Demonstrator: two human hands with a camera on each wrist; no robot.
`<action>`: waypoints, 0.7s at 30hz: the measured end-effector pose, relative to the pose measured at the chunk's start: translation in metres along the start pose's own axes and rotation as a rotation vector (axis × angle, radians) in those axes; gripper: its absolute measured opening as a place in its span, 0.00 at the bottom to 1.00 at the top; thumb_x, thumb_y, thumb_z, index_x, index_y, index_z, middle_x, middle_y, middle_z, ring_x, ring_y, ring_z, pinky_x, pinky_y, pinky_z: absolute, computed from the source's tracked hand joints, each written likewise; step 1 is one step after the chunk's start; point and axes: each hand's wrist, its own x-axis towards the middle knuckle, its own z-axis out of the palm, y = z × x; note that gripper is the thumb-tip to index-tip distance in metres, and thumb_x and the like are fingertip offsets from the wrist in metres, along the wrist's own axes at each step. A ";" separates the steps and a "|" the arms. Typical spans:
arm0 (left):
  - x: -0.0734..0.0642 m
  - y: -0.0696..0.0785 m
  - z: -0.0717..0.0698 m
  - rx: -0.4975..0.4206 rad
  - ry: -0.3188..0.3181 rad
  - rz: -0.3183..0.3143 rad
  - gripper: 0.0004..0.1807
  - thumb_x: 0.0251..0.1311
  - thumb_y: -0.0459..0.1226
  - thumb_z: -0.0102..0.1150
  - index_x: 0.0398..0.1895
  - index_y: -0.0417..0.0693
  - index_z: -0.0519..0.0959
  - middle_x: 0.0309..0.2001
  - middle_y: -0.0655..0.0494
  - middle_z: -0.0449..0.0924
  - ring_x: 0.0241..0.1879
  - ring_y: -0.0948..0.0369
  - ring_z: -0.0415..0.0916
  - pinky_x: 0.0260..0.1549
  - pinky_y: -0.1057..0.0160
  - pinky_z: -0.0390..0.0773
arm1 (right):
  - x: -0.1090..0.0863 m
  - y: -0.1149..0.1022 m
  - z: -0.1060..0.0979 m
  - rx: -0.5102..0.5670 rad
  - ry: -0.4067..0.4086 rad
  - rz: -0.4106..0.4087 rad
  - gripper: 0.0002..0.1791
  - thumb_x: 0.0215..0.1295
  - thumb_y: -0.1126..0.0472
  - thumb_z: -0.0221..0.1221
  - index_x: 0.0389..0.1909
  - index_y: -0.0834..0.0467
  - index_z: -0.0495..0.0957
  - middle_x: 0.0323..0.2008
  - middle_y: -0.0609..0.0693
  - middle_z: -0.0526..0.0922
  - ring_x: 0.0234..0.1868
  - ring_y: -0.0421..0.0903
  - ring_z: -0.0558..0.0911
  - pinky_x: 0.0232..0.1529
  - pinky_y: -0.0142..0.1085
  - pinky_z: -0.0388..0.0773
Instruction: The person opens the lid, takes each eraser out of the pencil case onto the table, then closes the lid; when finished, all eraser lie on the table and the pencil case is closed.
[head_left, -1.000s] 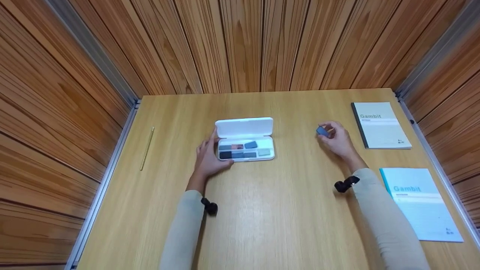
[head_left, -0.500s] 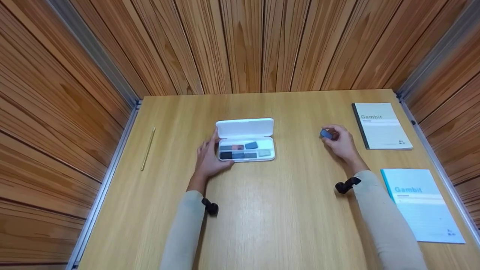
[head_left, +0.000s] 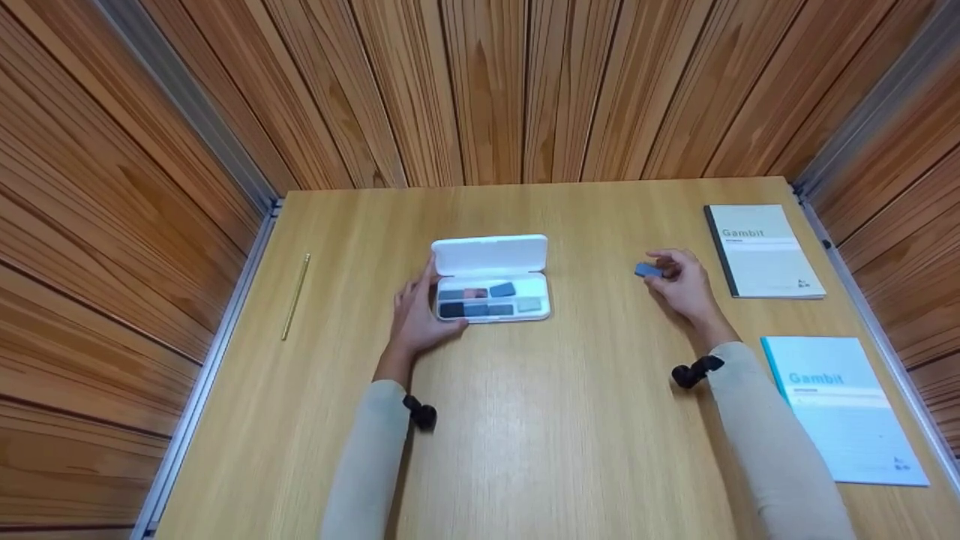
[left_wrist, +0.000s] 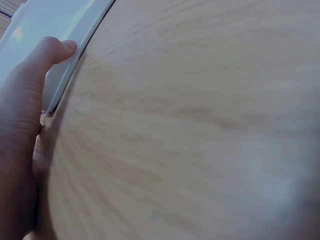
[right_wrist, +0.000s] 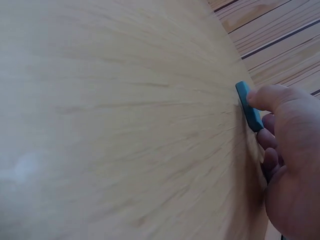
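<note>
In the head view a white hinged case [head_left: 530,279] lies on the table with its lid up. Blocks in dark, blue, grey, pink and pale tones fill its compartments, and one blue block [head_left: 502,289] sits askew in the back row. My left hand [head_left: 421,315] grips the case's left end, thumb at the front edge and fingers behind; the left wrist view shows that thumb [left_wrist: 62,47] on the white rim. Well to the right, my right hand [head_left: 684,289] pinches a small flat blue rectangular block [head_left: 646,270] between thumb and fingers, close over the table. It looks teal in the right wrist view.
At the far left lies a thin gold-coloured pencil [head_left: 296,296]. Two notebooks are on the right: a dark-spined one [head_left: 769,259] at the back and a blue-spined one [head_left: 847,420] partly behind the right sleeve. Wood-panelled walls [head_left: 480,90] border the table's back and sides.
My right hand has shifted slightly right and turned the blue block in its fingers, so it now lies flatter. The left hand and the case stay in place.
</note>
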 end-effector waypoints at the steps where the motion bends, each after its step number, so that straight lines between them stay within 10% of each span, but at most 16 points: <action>1: 0.000 0.000 0.000 0.002 0.001 0.000 0.77 0.48 0.63 0.83 0.94 0.80 0.38 0.82 0.54 0.73 0.79 0.44 0.62 0.82 0.37 0.57 | 0.000 -0.001 0.000 0.002 0.005 -0.011 0.26 0.82 0.66 0.64 0.77 0.59 0.77 0.69 0.66 0.73 0.61 0.51 0.74 0.57 0.24 0.70; 21: 0.000 0.000 0.000 -0.012 0.005 0.013 0.78 0.47 0.63 0.84 0.94 0.78 0.38 0.81 0.54 0.76 0.82 0.43 0.62 0.84 0.35 0.52 | -0.010 -0.027 0.022 -0.075 -0.113 -0.179 0.25 0.78 0.69 0.66 0.73 0.62 0.79 0.61 0.67 0.77 0.56 0.57 0.78 0.51 0.22 0.70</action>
